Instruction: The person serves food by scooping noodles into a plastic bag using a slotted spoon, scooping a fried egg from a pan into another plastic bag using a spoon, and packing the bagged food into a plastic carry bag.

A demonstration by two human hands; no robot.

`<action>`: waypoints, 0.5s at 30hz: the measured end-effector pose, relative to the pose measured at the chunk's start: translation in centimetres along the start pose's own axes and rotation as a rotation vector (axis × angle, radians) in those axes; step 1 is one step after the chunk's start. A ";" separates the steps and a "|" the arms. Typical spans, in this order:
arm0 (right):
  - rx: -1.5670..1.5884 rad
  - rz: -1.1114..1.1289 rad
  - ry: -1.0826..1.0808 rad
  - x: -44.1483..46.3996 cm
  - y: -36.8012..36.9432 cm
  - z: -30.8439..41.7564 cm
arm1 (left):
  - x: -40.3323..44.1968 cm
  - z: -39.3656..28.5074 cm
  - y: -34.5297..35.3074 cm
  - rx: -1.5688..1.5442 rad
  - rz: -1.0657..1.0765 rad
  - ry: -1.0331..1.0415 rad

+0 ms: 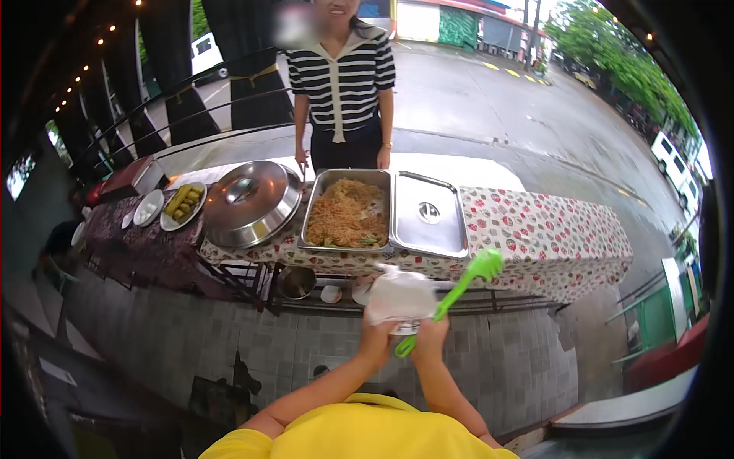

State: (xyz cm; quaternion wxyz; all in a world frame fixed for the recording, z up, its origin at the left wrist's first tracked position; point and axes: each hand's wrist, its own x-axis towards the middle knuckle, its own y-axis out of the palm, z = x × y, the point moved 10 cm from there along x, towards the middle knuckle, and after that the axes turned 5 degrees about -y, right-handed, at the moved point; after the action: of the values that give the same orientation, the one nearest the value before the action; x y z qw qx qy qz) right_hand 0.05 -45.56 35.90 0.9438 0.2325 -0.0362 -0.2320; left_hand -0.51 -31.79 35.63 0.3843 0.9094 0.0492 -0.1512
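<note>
In front of my chest, my left hand (pixel 375 336) is closed on the left side of a white plastic bag (pixel 401 294). Below the bag a pale rim with dark marks shows; what it belongs to I cannot make out. My right hand (pixel 430 336), at the bag's lower right, is closed around the handle of a bright green pasta server (pixel 459 294), whose toothed head points up and right. Beyond my hands, a steel tray (pixel 306 236) holds cooked noodles (pixel 348 214) with bits of green in them. Its steel lid (pixel 428 237) lies flat to the right.
A large round domed lid (pixel 252 203) is left of the tray. Further left are a plate of yellowish rolls (pixel 183 205) and a white bowl (pixel 148 208). A patterned cloth (pixel 550 229) covers the table. A person in a striped top (pixel 340 84) stands across it.
</note>
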 end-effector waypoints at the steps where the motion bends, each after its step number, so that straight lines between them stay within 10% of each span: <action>1: -0.096 0.059 0.032 -0.8 1.0 0.1 | 0.3 0.1 -1.5 0.022 -0.062 -0.024; 3: -0.298 0.169 0.094 -3.4 3.7 2.6 | -0.5 -1.3 -3.6 0.059 -0.185 -0.084; 7: -0.827 0.158 -0.886 -5.8 6.2 10.3 | -0.1 -3.6 -8.3 0.085 -0.302 0.104; 10: -0.762 0.409 -0.870 -7.7 9.9 8.6 | 2.4 -4.3 -14.6 0.401 -0.538 0.429; 15: -0.913 0.982 -0.830 -17.3 17.1 2.9 | 3.8 -6.6 -14.9 -0.034 -0.050 0.205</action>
State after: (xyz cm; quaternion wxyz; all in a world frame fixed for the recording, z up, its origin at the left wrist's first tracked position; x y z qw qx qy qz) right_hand -8.65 -25.51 47.00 0.8498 -0.3261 -0.3853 0.1517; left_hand 1.60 -16.78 28.63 0.3888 0.9119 0.1135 -0.0661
